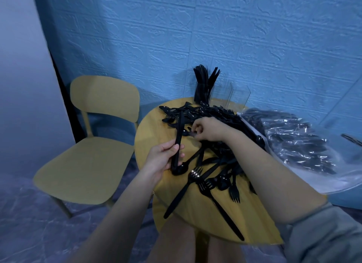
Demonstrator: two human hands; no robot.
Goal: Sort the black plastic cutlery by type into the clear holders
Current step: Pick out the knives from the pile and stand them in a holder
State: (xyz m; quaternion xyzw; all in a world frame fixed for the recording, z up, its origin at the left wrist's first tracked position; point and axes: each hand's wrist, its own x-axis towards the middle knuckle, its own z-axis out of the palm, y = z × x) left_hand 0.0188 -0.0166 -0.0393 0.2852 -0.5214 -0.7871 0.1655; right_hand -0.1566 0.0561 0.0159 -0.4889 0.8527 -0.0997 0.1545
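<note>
A heap of black plastic cutlery (pixel 213 160) covers the round yellow table (pixel 150 129). My left hand (pixel 162 158) grips a stack of black pieces (pixel 178 137) by the handles, pointing away from me. My right hand (pixel 207 129) reaches into the heap and pinches one black piece (pixel 191 133) between thumb and fingers. At the table's far edge a clear holder (pixel 203 90) stands full of upright black cutlery. Beside it, to the right, stands another clear holder (pixel 238 95) that looks empty. Loose forks (pixel 195 176) lie near the front.
A yellow chair (pixel 88 145) stands left of the table. Clear plastic bags of black cutlery (pixel 297 145) lie at the right on a white surface. A blue textured wall (pixel 215 37) is close behind. My knees show under the table's front edge.
</note>
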